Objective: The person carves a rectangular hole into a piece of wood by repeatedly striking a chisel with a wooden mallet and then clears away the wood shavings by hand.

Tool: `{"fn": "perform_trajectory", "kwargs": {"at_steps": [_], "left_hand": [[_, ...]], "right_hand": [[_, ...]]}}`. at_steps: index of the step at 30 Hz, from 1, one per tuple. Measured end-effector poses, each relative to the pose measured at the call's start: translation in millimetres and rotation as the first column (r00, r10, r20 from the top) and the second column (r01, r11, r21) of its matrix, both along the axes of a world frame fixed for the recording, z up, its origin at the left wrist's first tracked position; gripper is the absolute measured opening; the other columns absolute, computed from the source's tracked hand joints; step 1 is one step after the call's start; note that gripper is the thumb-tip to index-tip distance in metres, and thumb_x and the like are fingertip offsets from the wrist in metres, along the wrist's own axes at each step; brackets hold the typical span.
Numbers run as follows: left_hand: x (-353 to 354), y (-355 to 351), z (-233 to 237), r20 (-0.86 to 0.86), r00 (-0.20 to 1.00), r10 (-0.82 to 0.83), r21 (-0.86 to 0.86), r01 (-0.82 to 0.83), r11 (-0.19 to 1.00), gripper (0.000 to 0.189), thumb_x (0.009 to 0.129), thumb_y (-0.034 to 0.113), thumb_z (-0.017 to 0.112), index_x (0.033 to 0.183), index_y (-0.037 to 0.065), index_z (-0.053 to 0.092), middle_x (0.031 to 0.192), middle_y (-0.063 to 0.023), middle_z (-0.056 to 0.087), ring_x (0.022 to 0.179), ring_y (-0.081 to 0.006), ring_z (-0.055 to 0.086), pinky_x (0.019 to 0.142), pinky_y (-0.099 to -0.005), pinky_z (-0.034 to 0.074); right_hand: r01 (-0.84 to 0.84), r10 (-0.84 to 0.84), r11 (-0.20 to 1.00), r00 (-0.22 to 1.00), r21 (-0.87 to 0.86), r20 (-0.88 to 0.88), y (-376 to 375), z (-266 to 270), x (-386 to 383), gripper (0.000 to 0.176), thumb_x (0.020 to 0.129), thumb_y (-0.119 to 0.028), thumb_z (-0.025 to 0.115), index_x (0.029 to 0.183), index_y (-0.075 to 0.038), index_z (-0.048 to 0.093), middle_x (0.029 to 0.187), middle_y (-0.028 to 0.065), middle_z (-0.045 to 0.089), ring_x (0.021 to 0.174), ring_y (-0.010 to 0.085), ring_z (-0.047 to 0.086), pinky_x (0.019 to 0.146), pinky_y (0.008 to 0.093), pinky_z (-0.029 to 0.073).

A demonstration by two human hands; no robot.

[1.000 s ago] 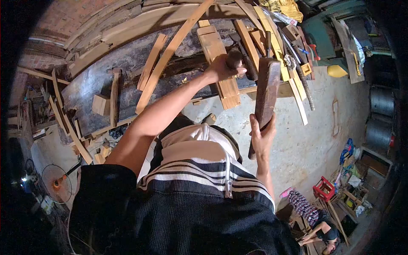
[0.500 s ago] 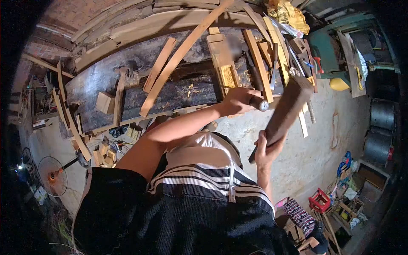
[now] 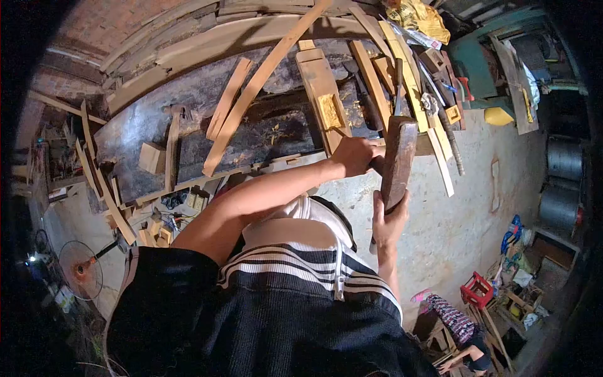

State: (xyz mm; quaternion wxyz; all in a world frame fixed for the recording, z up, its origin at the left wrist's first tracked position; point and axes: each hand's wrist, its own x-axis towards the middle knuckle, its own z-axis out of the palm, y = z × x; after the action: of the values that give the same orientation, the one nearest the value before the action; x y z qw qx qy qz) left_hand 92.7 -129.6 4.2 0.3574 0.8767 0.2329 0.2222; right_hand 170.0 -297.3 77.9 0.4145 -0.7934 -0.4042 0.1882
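here, a long dark-brown wooden block (image 3: 401, 147) is held up near the dark worn desk (image 3: 251, 141).
in the head view, the right hand (image 3: 391, 221) has its fingers clamped around the block's lower end; the left hand (image 3: 353, 157) has its fingers closed on a short dark rounded handle (image 3: 377, 164) beside the block, contact unclear.

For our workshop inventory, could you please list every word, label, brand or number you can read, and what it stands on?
No text can be read anywhere.
Wooden block: no readable marks.
Yellow bag: any print too blurred.
Red crate: too small to tell.
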Motion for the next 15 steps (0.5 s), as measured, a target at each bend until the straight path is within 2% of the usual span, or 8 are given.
{"fn": "perform_trajectory", "kwargs": {"at_steps": [2, 3, 5, 8, 11, 12, 13, 15], "left_hand": [[0.2, -3.7, -10.8, 0.178, 0.984, 0.008, -0.005, -0.008, 1.000, 0.027, 0.071, 0.013, 0.069, 0.098, 0.012, 0.065, 0.088, -0.0069, 0.066, 0.077, -0.0300, 0.067, 0.064, -0.0429, 0.054], [-4.8, -3.0, -13.2, 0.355, 0.935, 0.018, -0.008, -0.017, 1.000, 0.025, 0.071, 0.013, 0.069, 0.096, 0.011, 0.064, 0.086, -0.0069, 0.066, 0.076, -0.0299, 0.066, 0.064, -0.0427, 0.054], [-10.7, -1.2, -5.3, 0.277, 0.961, -0.021, -0.055, 0.038, 0.998, 0.030, 0.072, 0.013, 0.070, 0.102, 0.014, 0.067, 0.088, -0.0061, 0.067, 0.080, -0.0295, 0.067, 0.066, -0.0410, 0.054], [-8.0, 0.2, 3.9, -0.100, 0.994, -0.045, -0.051, 0.041, 0.998, 0.044, 0.075, 0.017, 0.072, 0.118, 0.028, 0.067, 0.103, -0.0026, 0.070, 0.092, -0.0275, 0.069, 0.073, -0.0396, 0.056], [-9.0, 13.9, 7.4, -0.116, 0.993, 0.015, -0.105, -0.027, 0.994, 0.031, 0.076, 0.020, 0.074, 0.107, 0.019, 0.070, 0.102, -0.0006, 0.072, 0.084, -0.0226, 0.071, 0.068, -0.0357, 0.057], [-6.2, 25.2, -9.7, -0.053, 0.998, 0.022, -0.124, -0.028, 0.992, 0.027, 0.081, 0.028, 0.073, 0.105, 0.015, 0.071, 0.095, -0.0055, 0.074, 0.079, -0.0201, 0.071, 0.070, -0.0353, 0.056], [-15.6, 54.8, 25.9, -0.191, 0.981, -0.018, -0.359, -0.053, 0.932, 0.032, 0.082, 0.037, 0.073, 0.101, 0.012, 0.072, 0.090, -0.0107, 0.074, 0.077, -0.0187, 0.071, 0.070, -0.0352, 0.055], [-19.9, 84.1, 4.5, -0.037, 0.995, 0.088, -0.369, -0.095, 0.925, 0.035, 0.080, 0.043, 0.075, 0.085, 0.009, 0.068, 0.079, -0.0067, 0.071, 0.074, -0.0154, 0.067, 0.071, -0.0327, 0.052]], "right_hand": [[0.112, -0.110, 0.994, 0.988, 0.016, -0.106, -10.6, 3.6, -7.5, 0.047, 0.087, -0.017, 0.069, 0.122, 0.005, 0.048, 0.076, 0.0113, 0.060, 0.060, 0.0148, 0.057, 0.051, 0.0292, 0.047], [0.098, -0.096, 0.982, 0.995, 0.162, -0.017, -21.3, -16.4, 0.6, 0.043, 0.084, -0.014, 0.072, 0.116, 0.003, 0.048, 0.074, 0.0166, 0.067, 0.067, 0.0268, 0.066, 0.066, 0.0365, 0.052], [0.090, -0.100, 0.970, 0.995, 0.226, 0.031, -20.1, -25.5, -5.6, 0.045, 0.084, -0.019, 0.073, 0.116, 0.001, 0.049, 0.074, 0.0193, 0.065, 0.066, 0.0281, 0.065, 0.065, 0.0370, 0.051], [0.004, -0.003, 0.995, 1.000, -0.100, 0.009, -1.7, 2.6, -6.8, 0.043, 0.087, -0.027, 0.070, 0.114, -0.001, 0.050, 0.081, 0.0291, 0.062, 0.075, 0.0479, 0.062, 0.066, 0.0436, 0.050], [-0.046, 0.052, 0.998, 0.981, -0.034, 0.186, -4.8, -2.7, 3.0, 0.042, 0.086, -0.027, 0.071, 0.112, -0.001, 0.049, 0.080, 0.0272, 0.063, 0.077, 0.0511, 0.061, 0.066, 0.0458, 0.050], [-0.068, 0.067, 0.998, 0.974, -0.002, 0.215, -7.8, -11.5, 8.5, 0.048, 0.086, -0.026, 0.073, 0.114, 0.005, 0.049, 0.067, 0.0172, 0.059, 0.056, 0.0267, 0.060, 0.054, 0.0374, 0.048], [-0.054, 0.053, 0.999, 0.976, 0.003, 0.209, -11.2, -12.7, 7.8, 0.048, 0.086, -0.026, 0.073, 0.114, 0.005, 0.049, 0.067, 0.0172, 0.059, 0.056, 0.0267, 0.060, 0.054, 0.0374, 0.048], [0.003, 0.002, 0.999, 0.991, -0.034, 0.134, -10.4, -13.6, 8.5, 0.049, 0.086, -0.027, 0.074, 0.116, 0.003, 0.049, 0.064, 0.0123, 0.058, 0.052, 0.0204, 0.059, 0.047, 0.0349, 0.046]]}}
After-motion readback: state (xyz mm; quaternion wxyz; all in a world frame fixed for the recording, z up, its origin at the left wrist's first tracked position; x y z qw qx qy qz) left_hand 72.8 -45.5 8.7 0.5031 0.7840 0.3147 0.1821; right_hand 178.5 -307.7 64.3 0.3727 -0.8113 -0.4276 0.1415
